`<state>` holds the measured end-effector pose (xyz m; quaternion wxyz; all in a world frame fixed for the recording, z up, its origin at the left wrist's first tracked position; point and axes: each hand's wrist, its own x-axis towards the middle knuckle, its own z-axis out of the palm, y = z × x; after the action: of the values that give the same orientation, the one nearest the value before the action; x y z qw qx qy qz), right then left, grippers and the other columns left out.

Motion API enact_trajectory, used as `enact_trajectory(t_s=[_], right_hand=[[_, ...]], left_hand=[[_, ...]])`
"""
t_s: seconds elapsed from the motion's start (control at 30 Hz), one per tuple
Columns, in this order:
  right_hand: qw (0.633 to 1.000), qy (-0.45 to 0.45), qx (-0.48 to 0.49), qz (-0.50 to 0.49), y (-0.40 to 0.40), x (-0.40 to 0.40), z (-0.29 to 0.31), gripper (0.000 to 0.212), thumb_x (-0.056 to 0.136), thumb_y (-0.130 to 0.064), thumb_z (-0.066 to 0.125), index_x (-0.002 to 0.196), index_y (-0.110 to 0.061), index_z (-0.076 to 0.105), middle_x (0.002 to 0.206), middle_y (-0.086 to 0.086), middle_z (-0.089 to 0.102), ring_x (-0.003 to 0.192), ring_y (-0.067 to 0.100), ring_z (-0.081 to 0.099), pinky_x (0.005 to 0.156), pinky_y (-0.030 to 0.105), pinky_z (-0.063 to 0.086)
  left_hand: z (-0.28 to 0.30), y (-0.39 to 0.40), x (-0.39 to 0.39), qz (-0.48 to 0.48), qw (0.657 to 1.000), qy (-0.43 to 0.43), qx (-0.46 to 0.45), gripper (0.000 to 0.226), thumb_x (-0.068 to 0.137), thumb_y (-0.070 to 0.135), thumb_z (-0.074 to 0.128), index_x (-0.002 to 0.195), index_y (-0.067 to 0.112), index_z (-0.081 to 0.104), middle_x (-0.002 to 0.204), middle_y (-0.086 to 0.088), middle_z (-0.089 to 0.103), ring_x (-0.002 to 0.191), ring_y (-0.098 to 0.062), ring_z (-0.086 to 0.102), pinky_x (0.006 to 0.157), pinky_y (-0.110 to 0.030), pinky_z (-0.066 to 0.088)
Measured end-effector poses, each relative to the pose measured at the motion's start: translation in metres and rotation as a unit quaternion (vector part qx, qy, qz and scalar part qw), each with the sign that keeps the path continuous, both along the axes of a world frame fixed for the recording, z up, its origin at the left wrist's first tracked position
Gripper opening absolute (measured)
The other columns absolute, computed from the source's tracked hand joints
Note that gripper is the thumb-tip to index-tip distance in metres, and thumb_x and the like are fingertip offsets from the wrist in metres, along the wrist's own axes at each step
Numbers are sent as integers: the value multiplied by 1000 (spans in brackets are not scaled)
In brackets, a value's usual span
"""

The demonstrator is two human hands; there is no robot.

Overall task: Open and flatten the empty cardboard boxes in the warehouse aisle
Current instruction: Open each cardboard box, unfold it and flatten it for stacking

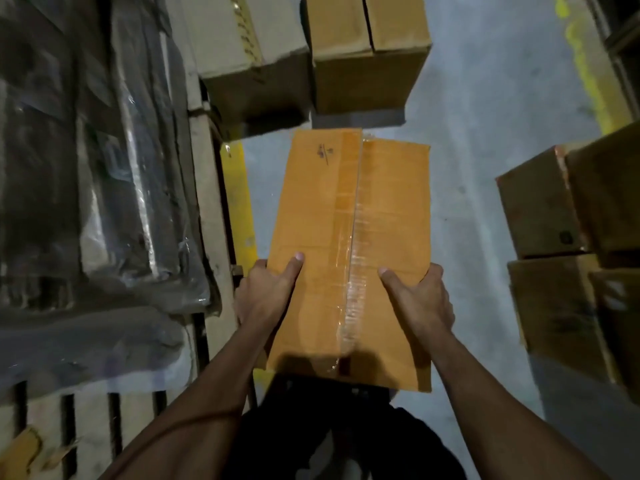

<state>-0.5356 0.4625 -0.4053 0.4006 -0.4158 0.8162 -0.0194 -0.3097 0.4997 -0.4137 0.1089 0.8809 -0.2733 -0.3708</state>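
A long orange-brown cardboard box [329, 209] is held up in front of me, above the aisle floor. Its two top flaps meet at a seam covered with clear tape running away from me. My left hand [266, 292] grips the box's left side near its close end, thumb lying on the top face and fingers hidden round the edge. My right hand [420, 296] grips the right side the same way, thumb on top.
Two closed boxes [367, 57] [249, 53] stand on the floor ahead. More boxes [561, 237] are stacked at the right. At the left sits a wooden pallet [207, 209] with plastic-wrapped goods [104, 168], and a yellow line [239, 195] runs beside it. Bare grey floor [467, 140] lies between.
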Motion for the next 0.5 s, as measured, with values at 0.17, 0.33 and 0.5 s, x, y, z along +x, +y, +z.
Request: enact_trajectory(t_s=[0.17, 0.33, 0.5], right_hand=[[999, 3, -38, 16, 26, 6, -46, 86, 76, -68, 70, 138, -20, 35, 134, 5, 52, 121, 31, 53, 95, 44, 42], [997, 2, -71, 10, 34, -4, -83, 89, 76, -68, 69, 142, -19, 34, 138, 5, 50, 124, 31, 51, 98, 49, 41], [996, 0, -87, -13, 27, -19, -132, 90, 78, -72, 65, 142, -17, 35, 138, 8, 51, 124, 33, 51, 101, 50, 42]], left_hand=[[-52, 33, 5, 0, 999, -37, -29, 91, 68, 87, 36, 117, 14, 59, 109, -13, 67, 101, -38, 63, 88, -48, 52], [-92, 34, -9, 19, 999, 8, -49, 74, 81, 81, 48, 116, 17, 62, 113, -8, 68, 107, -35, 63, 88, -42, 50], [-135, 7, -24, -9, 998, 6, -58, 69, 85, 74, 51, 126, 18, 58, 124, -9, 65, 115, -35, 59, 96, -44, 46]])
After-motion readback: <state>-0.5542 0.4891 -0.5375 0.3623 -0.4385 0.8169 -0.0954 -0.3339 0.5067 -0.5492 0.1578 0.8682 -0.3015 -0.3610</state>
